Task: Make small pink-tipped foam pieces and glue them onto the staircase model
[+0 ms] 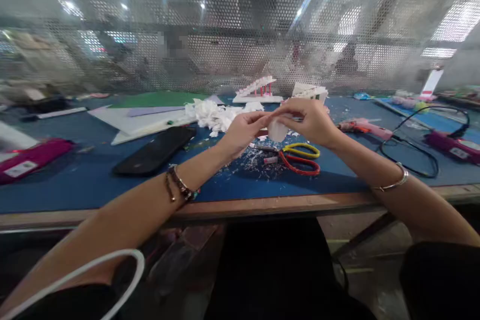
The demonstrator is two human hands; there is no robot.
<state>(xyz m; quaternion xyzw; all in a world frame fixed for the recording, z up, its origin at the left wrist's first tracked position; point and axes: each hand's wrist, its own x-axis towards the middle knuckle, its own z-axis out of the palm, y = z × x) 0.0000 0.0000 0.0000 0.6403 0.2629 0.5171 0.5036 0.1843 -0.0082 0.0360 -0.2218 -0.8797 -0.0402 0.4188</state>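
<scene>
Above the blue table, my left hand (245,131) and my right hand (309,117) meet at the fingertips. Between them is a small white translucent piece (277,131), thin and rounded; its exact kind does not show. My right fingers are closed on its upper part. The left fingers are pinched together against the right ones, and what they hold is hidden. Just below the hands lie scissors (300,160) with one yellow and one red handle, among white crumbs. Behind my left hand rests a heap of white scraps (213,114).
To the left lie a black phone (153,152), white sheets (127,122), a green sheet (157,99) and a magenta case (37,160). On the right are a pink glue gun (369,128) and its black cable (403,162). A small white stair model (258,91) stands behind.
</scene>
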